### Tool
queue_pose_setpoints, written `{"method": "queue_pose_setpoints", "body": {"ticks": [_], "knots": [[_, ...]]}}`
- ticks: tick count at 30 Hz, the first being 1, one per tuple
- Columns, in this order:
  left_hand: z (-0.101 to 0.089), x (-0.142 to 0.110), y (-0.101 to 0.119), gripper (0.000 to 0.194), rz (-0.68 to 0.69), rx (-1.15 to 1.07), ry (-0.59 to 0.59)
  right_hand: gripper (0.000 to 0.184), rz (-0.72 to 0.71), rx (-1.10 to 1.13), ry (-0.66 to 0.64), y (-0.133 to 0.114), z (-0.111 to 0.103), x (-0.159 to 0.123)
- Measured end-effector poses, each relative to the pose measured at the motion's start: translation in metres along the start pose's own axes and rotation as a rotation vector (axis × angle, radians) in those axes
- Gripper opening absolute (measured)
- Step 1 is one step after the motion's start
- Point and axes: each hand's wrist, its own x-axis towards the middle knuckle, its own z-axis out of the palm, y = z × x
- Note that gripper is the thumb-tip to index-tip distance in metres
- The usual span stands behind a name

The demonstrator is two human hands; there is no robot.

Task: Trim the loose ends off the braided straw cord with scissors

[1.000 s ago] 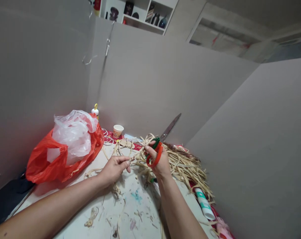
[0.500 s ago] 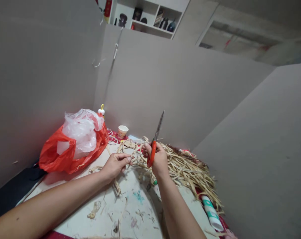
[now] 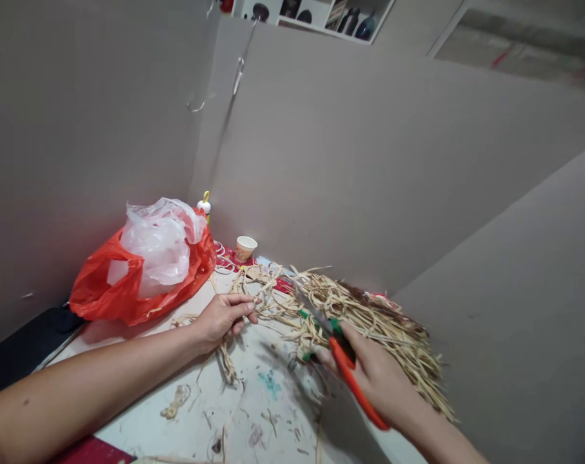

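Observation:
My left hand (image 3: 231,316) is closed in a pinch over the white tabletop, thumb against fingertips, on a thin pale straw strand (image 3: 259,301). A knotted piece of straw (image 3: 228,364) hangs or lies just below that hand. In my right hand (image 3: 379,370) are scissors (image 3: 353,380) with orange handles, slightly blurred, their blades pointing away and to the left over the straw. Green parts (image 3: 343,338) show near the scissors and fingers; what they belong to is partly hidden. Behind my right hand lies a big bundle of dry straw (image 3: 393,328).
At the left stands a red plastic bag (image 3: 99,287) with a clear bag (image 3: 161,241) in it. A paper cup (image 3: 245,249) and a white bottle with a yellow top (image 3: 204,205) stand near the wall. Straw scraps (image 3: 176,403) lie on the white tabletop (image 3: 151,432).
My right hand has moved right and toward me, and the scissors have swung from upright to lying low over the straw. My left hand keeps its pinch. The view has shifted a little.

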Motion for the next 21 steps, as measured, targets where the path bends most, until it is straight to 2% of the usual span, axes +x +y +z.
{"method": "queue_pose_setpoints", "body": {"ticks": [3,6,13,21], "knots": [[0.002,-0.002,-0.004,0.042,-0.008,0.033,-0.016,0.021,-0.057,-0.162,-0.002,0.013,0.023,-0.026],[0.004,-0.004,-0.007,0.042,-0.011,0.099,-0.011,0.022,-0.081,-0.223,0.078,0.022,0.036,-0.032],[0.009,-0.008,-0.012,0.043,0.016,0.242,0.016,0.024,-0.136,-0.343,0.167,0.026,0.045,-0.02],[0.012,-0.01,-0.013,0.038,0.001,0.225,0.004,0.027,-0.25,-0.424,0.242,0.019,0.048,-0.017]]}}
